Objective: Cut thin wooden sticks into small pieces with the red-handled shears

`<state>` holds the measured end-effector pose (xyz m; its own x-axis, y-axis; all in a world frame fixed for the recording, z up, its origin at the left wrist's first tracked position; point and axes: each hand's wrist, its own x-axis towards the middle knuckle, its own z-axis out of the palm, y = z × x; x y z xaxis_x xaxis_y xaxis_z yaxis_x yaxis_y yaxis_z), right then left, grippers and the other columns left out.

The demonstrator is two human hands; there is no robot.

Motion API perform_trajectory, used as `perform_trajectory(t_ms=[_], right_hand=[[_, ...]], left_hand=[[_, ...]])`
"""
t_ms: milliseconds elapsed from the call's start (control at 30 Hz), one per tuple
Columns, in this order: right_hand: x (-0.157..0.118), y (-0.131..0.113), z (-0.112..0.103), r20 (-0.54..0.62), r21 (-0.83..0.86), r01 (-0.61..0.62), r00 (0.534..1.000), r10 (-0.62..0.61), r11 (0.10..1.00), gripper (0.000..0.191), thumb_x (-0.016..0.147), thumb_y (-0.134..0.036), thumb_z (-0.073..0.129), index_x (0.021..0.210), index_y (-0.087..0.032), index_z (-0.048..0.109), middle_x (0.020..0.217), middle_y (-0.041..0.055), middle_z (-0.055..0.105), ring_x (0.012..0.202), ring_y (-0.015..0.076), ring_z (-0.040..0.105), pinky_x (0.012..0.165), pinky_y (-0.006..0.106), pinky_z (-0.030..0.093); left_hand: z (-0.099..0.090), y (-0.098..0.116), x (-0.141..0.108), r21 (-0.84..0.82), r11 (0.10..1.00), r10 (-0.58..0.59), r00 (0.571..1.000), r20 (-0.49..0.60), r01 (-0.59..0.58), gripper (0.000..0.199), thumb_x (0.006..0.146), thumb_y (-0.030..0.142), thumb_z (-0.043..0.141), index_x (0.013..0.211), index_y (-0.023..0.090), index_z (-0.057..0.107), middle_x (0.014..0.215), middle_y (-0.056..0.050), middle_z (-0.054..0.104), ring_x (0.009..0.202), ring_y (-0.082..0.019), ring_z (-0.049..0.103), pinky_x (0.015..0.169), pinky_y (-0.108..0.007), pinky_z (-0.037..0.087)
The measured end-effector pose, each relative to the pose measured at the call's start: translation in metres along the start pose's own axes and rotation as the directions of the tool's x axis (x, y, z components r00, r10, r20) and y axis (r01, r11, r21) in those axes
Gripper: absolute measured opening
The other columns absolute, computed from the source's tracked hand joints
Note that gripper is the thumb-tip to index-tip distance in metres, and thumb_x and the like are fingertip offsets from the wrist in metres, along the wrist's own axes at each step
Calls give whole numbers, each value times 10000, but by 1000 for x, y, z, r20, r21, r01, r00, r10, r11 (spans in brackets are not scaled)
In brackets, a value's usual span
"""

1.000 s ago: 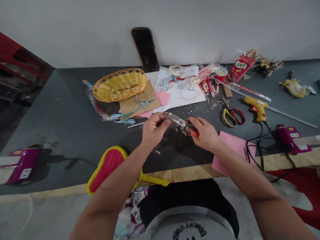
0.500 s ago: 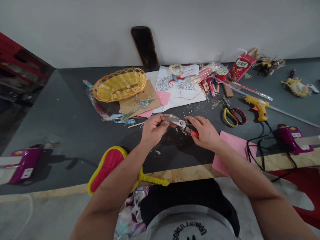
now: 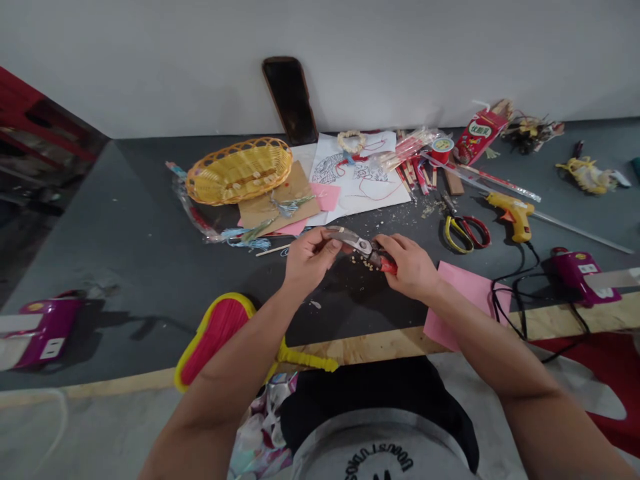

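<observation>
My right hand is wrapped round the red handle of a pair of pruning shears. Their curved metal blades point left, up to the fingers of my left hand. That hand is closed in a pinch at the blade tips, around a small pale piece too tiny to name. Several small tan bits lie on the dark table just under the shears.
Behind my hands are a yellow basket, papers and a leaning phone. To the right lie scissors, a yellow glue gun with its cord and pink paper. A pink-and-yellow shoe sole sits near my left forearm.
Both hands stay nearly in place with the shears between them. The left fingers have shifted slightly at the blade tips, and the view has moved a little.
</observation>
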<state>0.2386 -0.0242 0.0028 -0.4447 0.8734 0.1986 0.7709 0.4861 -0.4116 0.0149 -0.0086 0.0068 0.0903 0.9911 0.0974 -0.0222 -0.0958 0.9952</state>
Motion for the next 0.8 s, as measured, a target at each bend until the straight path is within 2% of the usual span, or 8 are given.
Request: perform_trajectory(t_ms=[133,233,467,800], right_hand=[[1,4,4,-38,-8,-13,999,13,1000,491,792,-147,537,1280,-198,552,1133,128,662,1008,297,620,874,429,508],[1,6,6,-30,0,-5,1000,5,1000,543,789,-148,541,1330,-190,529,1164,134,661,1059,308,610,890,443,497],[1,8,2,19,-7,-12,1000,13,1000,668,766,-166,560,1427,-190,466,1270,145,638,1158,333,576,904,474,463],[1,8,1,26,23,21,999,-21,1000,644,738,-156,553,1380,-169,512,1234,149,642,1108,315,603,901,450,480]], left_hand=[[3,0,1,10,999,-40,996,-86,41,323,732,436,823,840,180,659,695,-16,729,441,-80,522,430,-197,381],[2,-1,2,45,997,-53,992,-112,58,273,754,392,795,774,178,627,678,-8,721,438,-83,553,428,-196,387],[-1,0,1,66,997,-43,998,-35,46,243,817,398,731,787,168,660,712,-40,747,393,-59,481,393,-193,339],[0,1,0,46,998,-34,999,-10,35,294,815,432,739,770,164,627,693,-50,744,381,-55,448,386,-191,321]])
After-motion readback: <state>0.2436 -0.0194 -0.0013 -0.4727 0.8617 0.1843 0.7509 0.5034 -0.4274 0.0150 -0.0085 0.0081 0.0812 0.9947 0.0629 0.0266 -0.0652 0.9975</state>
